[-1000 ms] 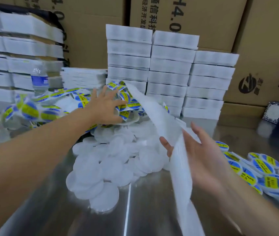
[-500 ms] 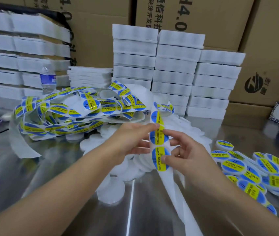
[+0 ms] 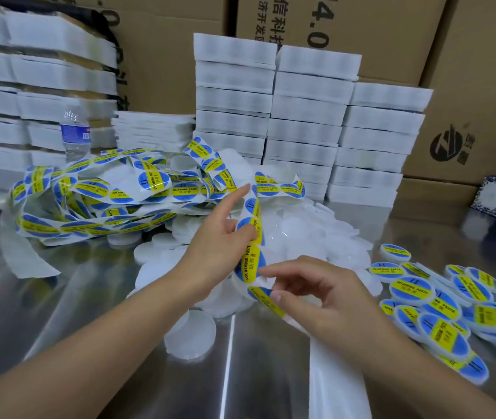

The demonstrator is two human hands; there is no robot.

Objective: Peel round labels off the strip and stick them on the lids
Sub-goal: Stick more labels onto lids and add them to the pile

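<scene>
A long white backing strip with round blue-and-yellow labels [image 3: 156, 189] lies in loops at the left and runs down to my hands. My left hand [image 3: 225, 237] holds the strip at mid-height, index finger pointing up. My right hand [image 3: 310, 294] pinches a label [image 3: 266, 299] at the strip's lower end, partly lifted off the backing. A heap of plain white round lids [image 3: 310, 237] lies behind my hands, with one lid [image 3: 190, 335] near the front. Labelled lids [image 3: 440, 303] are piled at the right.
The work surface is a shiny metal table [image 3: 89, 313]. Stacks of white foam trays [image 3: 307, 116] stand at the back and left, with a water bottle [image 3: 75, 133] before them. Cardboard boxes [image 3: 482, 86] rise behind. Used blank backing [image 3: 337, 379] trails down to the front.
A second ago my left hand reached into the tangled strip and my right held blank backing. Both then came together on the strip, and my right hand has now moved down to the lowest label.
</scene>
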